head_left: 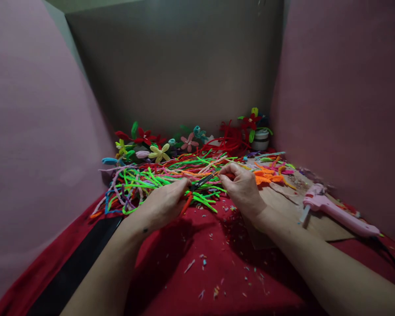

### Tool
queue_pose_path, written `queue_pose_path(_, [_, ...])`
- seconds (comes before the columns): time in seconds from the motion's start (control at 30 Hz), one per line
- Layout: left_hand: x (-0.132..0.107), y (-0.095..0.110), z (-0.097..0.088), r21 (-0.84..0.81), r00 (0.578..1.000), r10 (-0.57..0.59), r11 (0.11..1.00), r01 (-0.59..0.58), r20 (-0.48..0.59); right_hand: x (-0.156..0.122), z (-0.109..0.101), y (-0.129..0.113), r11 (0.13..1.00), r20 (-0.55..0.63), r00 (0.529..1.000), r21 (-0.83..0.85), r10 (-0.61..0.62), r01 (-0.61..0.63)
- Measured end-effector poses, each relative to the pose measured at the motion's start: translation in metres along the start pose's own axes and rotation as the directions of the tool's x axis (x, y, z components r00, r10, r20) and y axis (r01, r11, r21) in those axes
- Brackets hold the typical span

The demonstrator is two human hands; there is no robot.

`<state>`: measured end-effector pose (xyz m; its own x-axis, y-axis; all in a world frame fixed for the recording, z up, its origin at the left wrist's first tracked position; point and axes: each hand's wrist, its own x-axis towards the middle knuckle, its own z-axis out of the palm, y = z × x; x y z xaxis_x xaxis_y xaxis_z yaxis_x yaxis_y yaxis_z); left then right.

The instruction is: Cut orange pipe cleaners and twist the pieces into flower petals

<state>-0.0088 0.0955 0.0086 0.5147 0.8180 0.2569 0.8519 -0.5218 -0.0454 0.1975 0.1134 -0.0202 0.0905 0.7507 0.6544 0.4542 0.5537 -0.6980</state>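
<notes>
My left hand [166,199] is closed around an orange-red pipe cleaner [186,204] whose end sticks out below the fingers. My right hand [242,186] is closed on a small pair of scissors [202,181] with dark blades pointing left toward the left hand. Both hands rest over a loose heap of pipe cleaners [141,182] in green, pink, purple and orange, spread on a red cloth [197,263].
Finished pipe-cleaner flowers [159,151] line the back wall, with a small white pot [260,139] of flowers at the back right. A pink glue gun [335,210] lies on a cardboard sheet [283,202] to the right. Pink panels close in both sides. Small cuttings litter the cloth.
</notes>
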Motion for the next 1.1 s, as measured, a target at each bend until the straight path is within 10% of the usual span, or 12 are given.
queue_pose_path(1.1, [-0.0019,-0.0069,-0.008,-0.184,0.987,0.106,0.979,-0.084,0.116,0.0023,-0.0019,0.0076,0.728,0.131,0.82,-0.398,-0.557,0.558])
